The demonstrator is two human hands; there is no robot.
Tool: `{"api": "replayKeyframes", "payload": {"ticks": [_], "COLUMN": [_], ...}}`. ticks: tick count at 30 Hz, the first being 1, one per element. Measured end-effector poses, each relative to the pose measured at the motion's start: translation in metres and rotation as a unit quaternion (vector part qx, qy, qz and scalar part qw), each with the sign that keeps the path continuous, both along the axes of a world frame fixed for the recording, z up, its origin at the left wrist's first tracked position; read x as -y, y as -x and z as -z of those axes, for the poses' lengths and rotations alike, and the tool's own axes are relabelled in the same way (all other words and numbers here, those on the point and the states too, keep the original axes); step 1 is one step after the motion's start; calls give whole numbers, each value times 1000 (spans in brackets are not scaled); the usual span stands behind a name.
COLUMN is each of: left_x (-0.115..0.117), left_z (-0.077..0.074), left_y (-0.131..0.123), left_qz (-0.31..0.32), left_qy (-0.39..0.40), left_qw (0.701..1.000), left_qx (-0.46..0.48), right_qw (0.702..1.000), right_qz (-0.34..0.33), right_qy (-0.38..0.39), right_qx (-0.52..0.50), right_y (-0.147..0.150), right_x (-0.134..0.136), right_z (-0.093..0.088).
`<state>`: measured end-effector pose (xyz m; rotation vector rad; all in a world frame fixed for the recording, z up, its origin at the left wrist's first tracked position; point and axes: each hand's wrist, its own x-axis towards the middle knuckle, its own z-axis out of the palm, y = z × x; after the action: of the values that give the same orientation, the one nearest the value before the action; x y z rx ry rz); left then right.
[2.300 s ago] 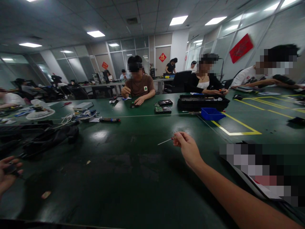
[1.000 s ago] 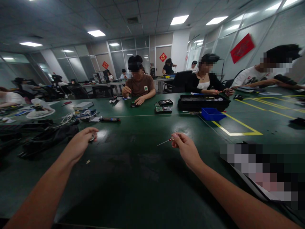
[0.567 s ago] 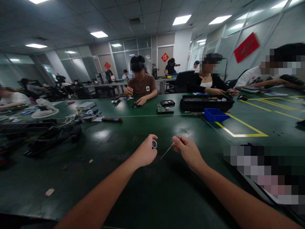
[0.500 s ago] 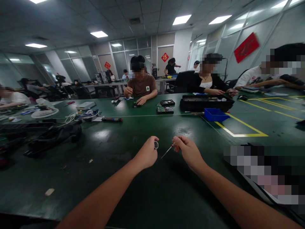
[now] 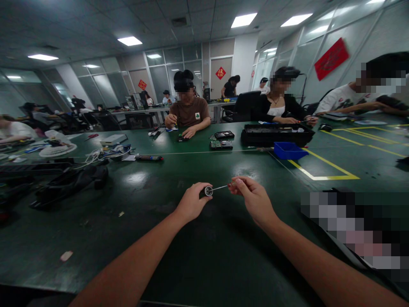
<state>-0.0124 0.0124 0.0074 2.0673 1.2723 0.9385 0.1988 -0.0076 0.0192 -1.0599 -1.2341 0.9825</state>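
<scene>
Between thumb and fingers, my left hand (image 5: 192,202) grips a small round part (image 5: 208,191) with a pale ring-shaped rim and a hollow, darker middle. A thin screwdriver (image 5: 220,187) is pinched in my right hand (image 5: 254,197), its handle mostly covered by the fingers. The metal shaft points left and its tip reaches the open face of the round part. Whether the tip touches the inside is too small to tell. Both hands are above the green table (image 5: 204,251).
Across the table sit hard drives (image 5: 221,145), a black tray (image 5: 277,134) and a blue bin (image 5: 289,151). To the left lie a dark cylindrical tool (image 5: 149,157), cables (image 5: 92,157) and black plastic parts (image 5: 70,183). Several co-workers sit around, one opposite in a brown shirt (image 5: 193,111).
The round part has turned so its open face shows more. My right hand has risen slightly, and the screwdriver has swung from pointing down-left to nearly level, its tip now at the part.
</scene>
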Motion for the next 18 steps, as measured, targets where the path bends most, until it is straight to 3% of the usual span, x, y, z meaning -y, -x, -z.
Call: {"api": "replayKeyframes", "payload": {"ticks": [13,18], "left_x": [1,2], "left_z": [-1,-2], "left_y": [2,2], "left_qz": [27,12], "left_qy": [-13,-16], "left_qw": [999,998], "left_qx": [-40,-62], "right_qw": [997,976], "right_qz": [27,86], "right_qy": [-20,1], "right_qx": [68,202], "right_y": [-2,-6], "right_x": [3,6], "right_z": [-2,-9]}}
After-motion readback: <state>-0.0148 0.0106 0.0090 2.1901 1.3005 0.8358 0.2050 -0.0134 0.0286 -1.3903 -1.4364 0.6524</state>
